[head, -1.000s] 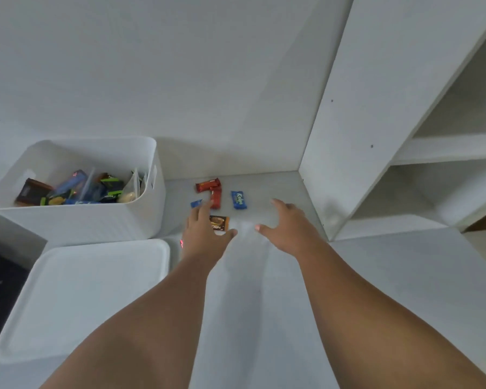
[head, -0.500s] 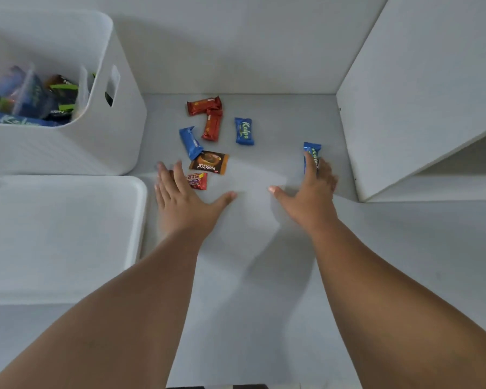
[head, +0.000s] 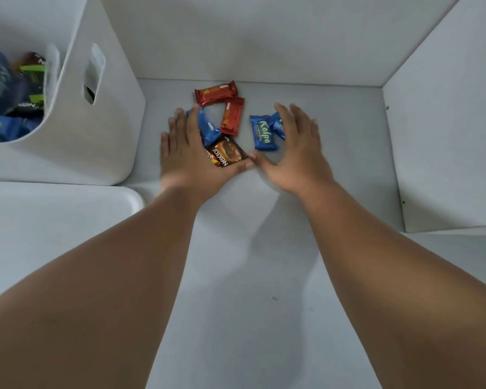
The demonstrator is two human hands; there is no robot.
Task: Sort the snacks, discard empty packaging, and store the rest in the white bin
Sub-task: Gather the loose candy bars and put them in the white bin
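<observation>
Down on the table (head: 250, 276) with both hands, fingers straight and released, gripping nothing. Left hand (head: 188, 155) laid flat against the left flank of the snack cluster, slightly blurred, fingertips alongside a blue wrapper (head: 208, 127), thumb stretched along the near edge of the brown Nextar packet (head: 227, 154). Right hand (head: 295, 147) cupping the other flank, fingers lying over a small blue packet (head: 277, 126), just beside the blue Kalpa bar (head: 263, 133). Thumb tips meeting, or near enough, at the front of the pile; hard to tell which. Between the hands, an upper red bar (head: 216, 93) lying crosswise at the far end and a lower red bar (head: 232, 116) running lengthwise below it, near end touching the blue wrapper. All six pieces out on the table, none of them in the white bin (head: 76, 130), standing just left of the left hand and already loaded with blue, green and dark wrappers. White lid (head: 54, 220) flat in front of the bin. White cabinet panel (head: 443, 122) walling off the right side.
</observation>
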